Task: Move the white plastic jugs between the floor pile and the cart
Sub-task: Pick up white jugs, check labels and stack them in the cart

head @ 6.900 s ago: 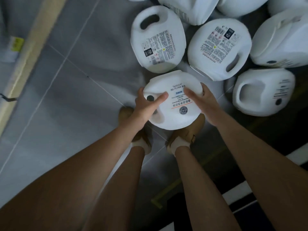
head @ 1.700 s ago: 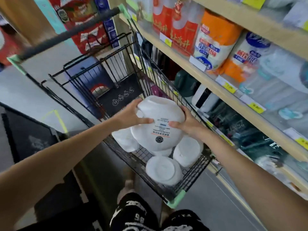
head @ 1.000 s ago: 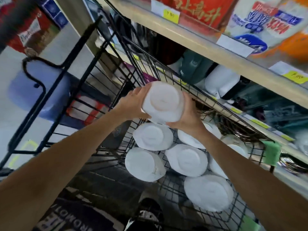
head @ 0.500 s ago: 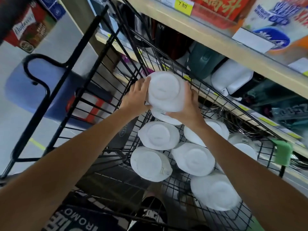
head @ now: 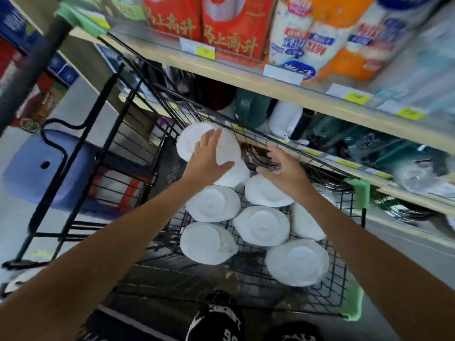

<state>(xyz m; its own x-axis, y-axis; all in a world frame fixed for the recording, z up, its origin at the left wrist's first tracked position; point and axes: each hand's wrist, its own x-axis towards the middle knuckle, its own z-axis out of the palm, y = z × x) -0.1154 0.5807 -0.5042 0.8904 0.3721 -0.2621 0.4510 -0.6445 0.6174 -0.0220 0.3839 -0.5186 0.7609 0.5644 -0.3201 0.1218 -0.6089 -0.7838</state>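
Top jug [head: 186, 146] in cart [head: 246, 271], centre frame, touched by left hand [head: 209, 159], fingers [head: 214, 139] straight; right hand [head: 283, 171] held beside, spread wide, nothing gripped.

Cart layout, one jug up top at the far end

Left hand [head: 209, 158] lies on the top jug [head: 189, 143], which sits on others at the far end of the cart [head: 246, 279]. Right hand [head: 283, 173] is just right of it, not touching. The rest of the jugs [head: 213, 204] sit below and nearer than both hands. Shelf [head: 246, 77] runs beyond the right hand, and the stool [head: 32, 168] is well left of the left hand, outside the cart.
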